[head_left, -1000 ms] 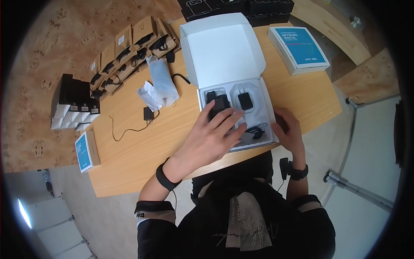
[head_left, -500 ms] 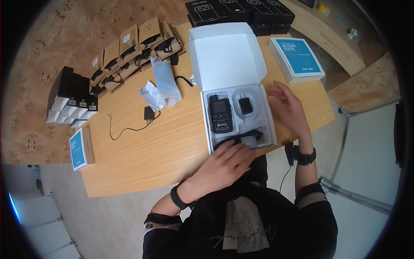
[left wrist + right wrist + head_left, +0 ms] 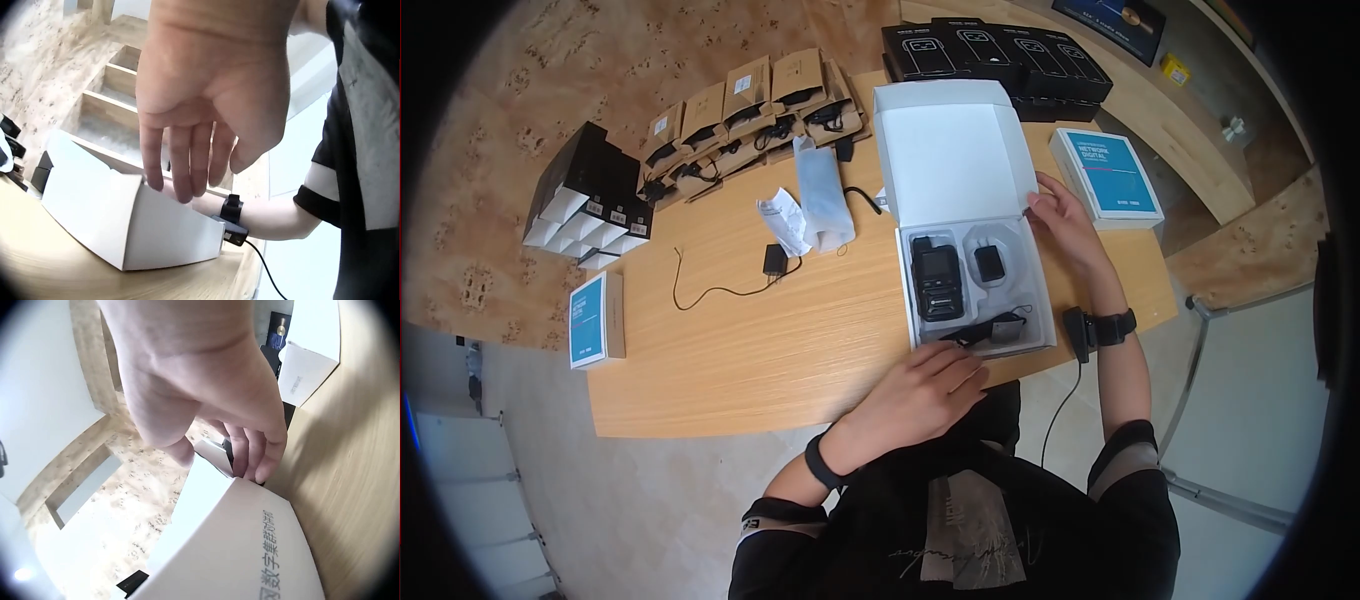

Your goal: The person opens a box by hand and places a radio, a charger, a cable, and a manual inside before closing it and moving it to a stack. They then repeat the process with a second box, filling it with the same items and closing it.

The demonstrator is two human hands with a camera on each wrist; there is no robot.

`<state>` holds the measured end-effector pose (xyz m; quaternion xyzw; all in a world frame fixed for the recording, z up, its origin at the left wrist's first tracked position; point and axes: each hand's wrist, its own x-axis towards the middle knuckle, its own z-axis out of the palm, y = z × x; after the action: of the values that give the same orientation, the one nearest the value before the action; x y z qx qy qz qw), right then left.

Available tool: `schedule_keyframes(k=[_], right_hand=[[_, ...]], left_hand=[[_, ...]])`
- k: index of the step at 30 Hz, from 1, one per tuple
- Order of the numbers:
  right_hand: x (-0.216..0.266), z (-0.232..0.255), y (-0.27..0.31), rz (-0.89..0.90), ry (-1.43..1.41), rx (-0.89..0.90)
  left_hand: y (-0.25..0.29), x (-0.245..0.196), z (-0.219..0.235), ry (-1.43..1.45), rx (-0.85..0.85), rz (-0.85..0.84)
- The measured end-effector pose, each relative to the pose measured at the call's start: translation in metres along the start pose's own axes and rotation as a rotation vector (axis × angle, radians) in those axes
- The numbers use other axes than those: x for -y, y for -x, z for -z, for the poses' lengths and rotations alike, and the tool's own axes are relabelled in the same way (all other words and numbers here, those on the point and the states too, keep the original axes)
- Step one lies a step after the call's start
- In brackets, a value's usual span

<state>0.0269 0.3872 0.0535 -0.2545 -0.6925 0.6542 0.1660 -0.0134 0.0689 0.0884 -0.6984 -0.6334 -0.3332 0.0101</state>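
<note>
A white box (image 3: pixel 1041 290) stands on the table with its lid (image 3: pixel 953 150) raised. In the tray's left compartment lies a black two-way radio (image 3: pixel 938 278). A small black plug adapter (image 3: pixel 990 263) sits in the right compartment, and a black strap (image 3: pixel 980 328) lies in the front one. My left hand (image 3: pixel 922 392) is at the box's near edge, its fingers (image 3: pixel 180 165) hanging loosely over the wall and holding nothing. My right hand (image 3: pixel 1072 232) grips the lid's right edge near the hinge, thumb on one side and fingers (image 3: pixel 253 453) on the other.
Left of the box are a translucent pouch (image 3: pixel 824 195), crumpled paper (image 3: pixel 783 222) and a corded adapter (image 3: pixel 774 260). Cardboard packs (image 3: pixel 750 95) and black boxes (image 3: pixel 1000 65) stand behind. Blue-and-white boxes lie right (image 3: pixel 1108 175) and left (image 3: pixel 597 320); dark cartons (image 3: pixel 585 195) stack at left.
My left hand has come off the radio and drawn back to the box's near edge. My right hand has moved from the right wall up to the lid's edge.
</note>
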Motion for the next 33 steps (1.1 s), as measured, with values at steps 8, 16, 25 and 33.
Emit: schedule_keyframes(k=[8, 16, 25, 33], right_hand=[[-0.014, 0.01, 0.005, 0.135, 0.096, 0.016], [-0.037, 0.018, 0.038, 0.497, 0.49, -0.146], [-0.01, -0.004, 0.065, 0.364, 0.634, -0.211], [0.017, -0.003, 0.06, 0.417, 0.72, -0.188]], left_hand=[[0.043, 0.015, 0.01, -0.012, -0.066, 0.31], [0.044, 0.009, -0.013, 0.329, -0.235, 0.406], [0.014, 0.047, 0.042, 0.284, -0.312, 0.588], [-0.026, 0.1, 0.044, 0.375, -0.04, 0.571]])
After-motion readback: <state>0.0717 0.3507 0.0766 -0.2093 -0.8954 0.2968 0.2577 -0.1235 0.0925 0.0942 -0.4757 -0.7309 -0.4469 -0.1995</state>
